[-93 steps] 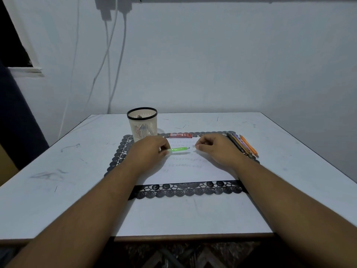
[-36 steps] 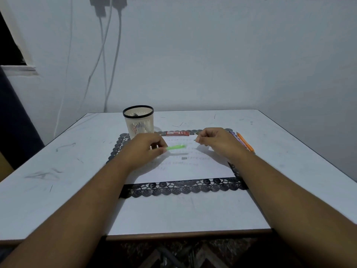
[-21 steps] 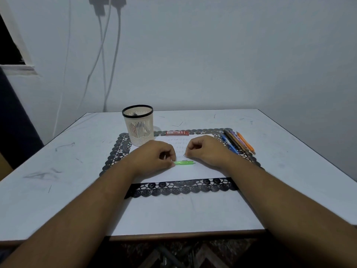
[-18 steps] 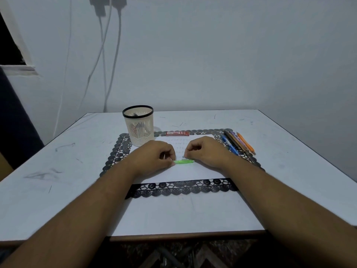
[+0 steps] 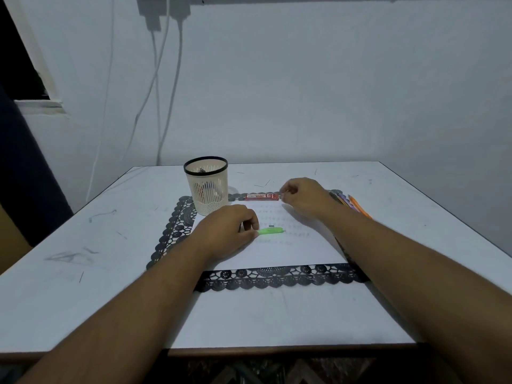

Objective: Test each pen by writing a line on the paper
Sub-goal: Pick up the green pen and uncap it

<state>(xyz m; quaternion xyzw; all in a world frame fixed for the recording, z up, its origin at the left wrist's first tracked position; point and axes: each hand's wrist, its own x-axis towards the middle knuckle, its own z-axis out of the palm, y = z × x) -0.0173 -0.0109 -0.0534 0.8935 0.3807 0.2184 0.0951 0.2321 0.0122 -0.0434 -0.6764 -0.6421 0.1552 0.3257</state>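
White wall and a scuffed white table [image 5: 97, 273] face me, with a black lace mat [image 5: 277, 278] under the paper [image 5: 277, 253]. My left hand [image 5: 227, 231] rests on the paper with its fingers curled around the butt end of the green pen [image 5: 271, 231], which sticks out from my fingertips toward the right and lies flat on the sheet. A small dark bit [image 5: 271, 225], maybe its cap, sits just beyond the pen. My right hand [image 5: 302, 196] hovers ahead of that, fingers curled and thumb pinched to forefinger close beside the red packet [image 5: 261, 196]; I cannot tell whether it grips anything that small. More pens [image 5: 357, 206] lie just behind my right wrist, and the mesh cup [image 5: 206, 187] stands just ahead of my left knuckles. Faint rows already mark the paper, so I judge this pen is between pickup and writing. Next it needs to be turned tip-down, passed to my writing hand and dragged across a bare stretch with steady pressure.
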